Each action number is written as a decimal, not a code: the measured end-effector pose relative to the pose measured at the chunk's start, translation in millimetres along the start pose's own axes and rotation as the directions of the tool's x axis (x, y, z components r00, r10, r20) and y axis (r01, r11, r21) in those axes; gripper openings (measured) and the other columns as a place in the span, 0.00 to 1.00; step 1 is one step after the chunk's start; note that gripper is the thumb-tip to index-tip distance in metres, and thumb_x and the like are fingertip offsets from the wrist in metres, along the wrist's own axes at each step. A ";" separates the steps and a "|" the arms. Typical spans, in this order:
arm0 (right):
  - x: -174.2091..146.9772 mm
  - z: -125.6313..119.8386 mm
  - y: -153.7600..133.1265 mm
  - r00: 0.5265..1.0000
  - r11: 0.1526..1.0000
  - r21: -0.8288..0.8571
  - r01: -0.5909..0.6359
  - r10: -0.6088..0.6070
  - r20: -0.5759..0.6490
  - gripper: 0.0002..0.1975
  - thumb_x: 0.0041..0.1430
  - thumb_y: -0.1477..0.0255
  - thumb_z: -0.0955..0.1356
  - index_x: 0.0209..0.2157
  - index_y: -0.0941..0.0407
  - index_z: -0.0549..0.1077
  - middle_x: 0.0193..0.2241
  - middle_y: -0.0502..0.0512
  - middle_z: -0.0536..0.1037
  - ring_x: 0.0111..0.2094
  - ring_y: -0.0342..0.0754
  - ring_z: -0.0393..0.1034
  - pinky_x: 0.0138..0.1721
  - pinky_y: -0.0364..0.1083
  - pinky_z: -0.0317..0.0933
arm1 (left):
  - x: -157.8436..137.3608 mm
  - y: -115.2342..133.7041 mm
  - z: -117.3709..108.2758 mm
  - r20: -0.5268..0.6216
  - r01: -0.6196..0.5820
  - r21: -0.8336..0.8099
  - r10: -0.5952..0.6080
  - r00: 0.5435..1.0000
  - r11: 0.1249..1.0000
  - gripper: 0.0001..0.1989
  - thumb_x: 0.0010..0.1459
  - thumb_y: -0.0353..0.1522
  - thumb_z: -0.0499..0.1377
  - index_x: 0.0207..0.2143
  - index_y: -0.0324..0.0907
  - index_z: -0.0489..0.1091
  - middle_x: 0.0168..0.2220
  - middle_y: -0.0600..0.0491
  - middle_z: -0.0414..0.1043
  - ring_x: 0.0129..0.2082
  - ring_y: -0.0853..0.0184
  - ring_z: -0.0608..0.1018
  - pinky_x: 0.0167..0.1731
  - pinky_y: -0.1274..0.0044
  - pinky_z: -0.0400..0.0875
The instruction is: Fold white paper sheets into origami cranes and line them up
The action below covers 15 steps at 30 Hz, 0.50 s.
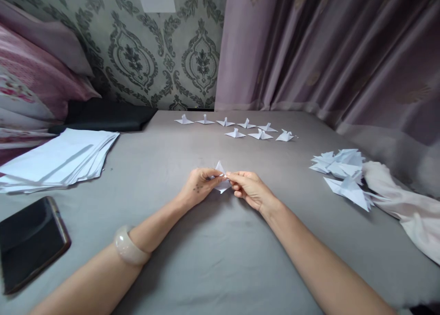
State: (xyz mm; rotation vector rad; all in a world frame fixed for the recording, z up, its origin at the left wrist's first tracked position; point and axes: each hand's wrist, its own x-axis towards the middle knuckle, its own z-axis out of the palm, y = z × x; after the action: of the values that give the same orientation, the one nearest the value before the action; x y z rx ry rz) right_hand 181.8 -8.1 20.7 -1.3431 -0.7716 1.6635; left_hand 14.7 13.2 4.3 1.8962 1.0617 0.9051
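A small white origami crane (220,167) is held between my two hands over the middle of the grey-covered table. My left hand (202,184) pinches it from the left with thumb and forefinger. From the right, my right hand (250,187) pinches a part of it between thumb and fingertips. One pointed flap stands up above the fingers and another points down below them. The fingers hide the folds in the middle. Beyond my hands, several finished paper cranes (235,133) stand in two rows.
At the left lie a stack of white paper sheets (58,154), a dark phone (32,241) and a black folded item (106,114). To the right, a heap of folded paper pieces (343,164) rests beside a pale cloth (405,205). Purple curtains (292,45) hang behind the table (220,269).
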 end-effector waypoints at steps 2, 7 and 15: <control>0.8 -0.3 1.6 1.000 1.000 0.001 0.011 -0.011 0.000 0.14 0.43 0.67 0.75 0.22 0.60 0.69 0.18 0.46 0.64 0.19 0.34 0.54 0.14 0.35 0.48 | 0.1 -0.8 0.5 -0.009 -0.020 0.016 0.020 1.000 1.000 0.12 0.57 0.37 0.58 0.33 0.39 0.77 0.27 0.53 0.77 0.26 0.71 0.74 0.26 0.82 0.65; 1.9 0.0 2.8 1.000 1.000 0.011 0.021 -0.021 -0.001 0.13 0.43 0.67 0.75 0.23 0.60 0.70 0.18 0.45 0.64 0.18 0.34 0.54 0.14 0.35 0.48 | 0.2 -0.9 2.8 -0.050 -0.106 0.073 0.110 0.993 0.992 0.09 0.58 0.35 0.58 0.32 0.40 0.76 0.32 0.52 0.79 0.30 0.69 0.77 0.32 0.80 0.67; -0.9 0.0 -1.7 0.999 0.995 0.098 0.008 -0.003 -0.054 0.06 0.52 0.73 0.70 0.25 0.61 0.70 0.20 0.47 0.67 0.18 0.34 0.57 0.14 0.35 0.52 | 0.3 3.1 2.8 -0.162 -0.085 0.179 0.115 0.980 0.980 0.07 0.57 0.33 0.58 0.31 0.43 0.75 0.34 0.53 0.79 0.34 0.68 0.77 0.41 0.76 0.67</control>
State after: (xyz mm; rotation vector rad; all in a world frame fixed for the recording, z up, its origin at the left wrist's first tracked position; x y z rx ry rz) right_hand 182.2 -8.2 22.5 -1.3103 -0.6535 1.6335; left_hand 18.3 11.6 5.8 2.0583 1.1872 1.0812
